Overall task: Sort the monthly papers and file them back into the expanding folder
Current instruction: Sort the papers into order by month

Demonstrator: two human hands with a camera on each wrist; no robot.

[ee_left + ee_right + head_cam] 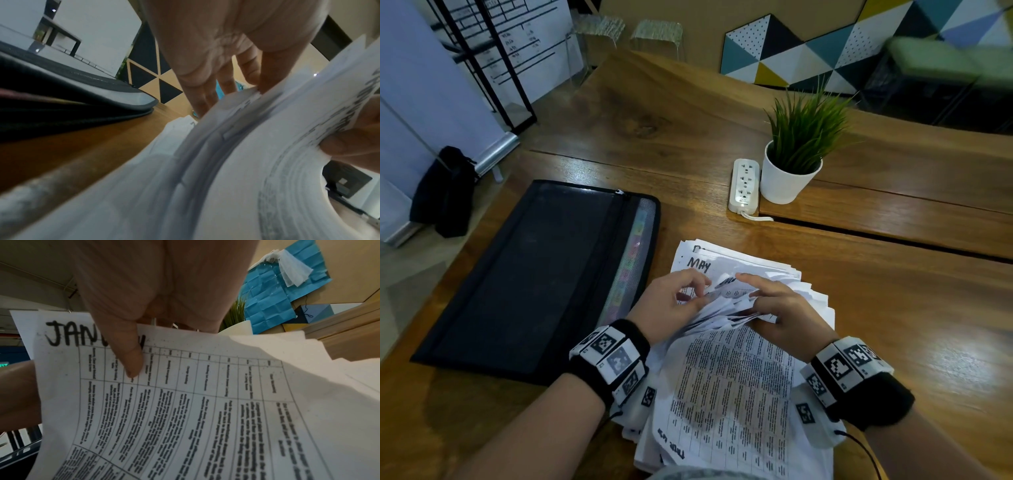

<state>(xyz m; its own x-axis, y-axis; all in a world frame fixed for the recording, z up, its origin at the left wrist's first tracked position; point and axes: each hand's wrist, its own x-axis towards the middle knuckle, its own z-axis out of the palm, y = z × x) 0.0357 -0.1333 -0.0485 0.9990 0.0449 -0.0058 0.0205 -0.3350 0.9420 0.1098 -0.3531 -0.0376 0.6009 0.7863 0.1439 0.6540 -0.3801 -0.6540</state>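
A thick stack of printed papers (739, 394) lies on the wooden table in front of me, its far ends bent up between both hands. My left hand (702, 291) pinches the lifted sheet edges (226, 162) from the left, fingertips (201, 105) on the edges. My right hand (750, 291) holds the bent sheets from the right. Its thumb (133, 366) presses on a table sheet headed JANUARY (205, 402), with the fingers behind it. A sheet marked MAY (698, 263) lies flat beyond the hands. The black expanding folder (544, 274) lies on its side, left of the papers, coloured tabs (631, 257) showing.
A white potted plant (791, 171) and a white power strip (744, 185) stand beyond the papers, by a raised table section (893, 212). A black bag (445, 192) sits on the floor at left. Patterned panels (825, 51) lean against the back wall.
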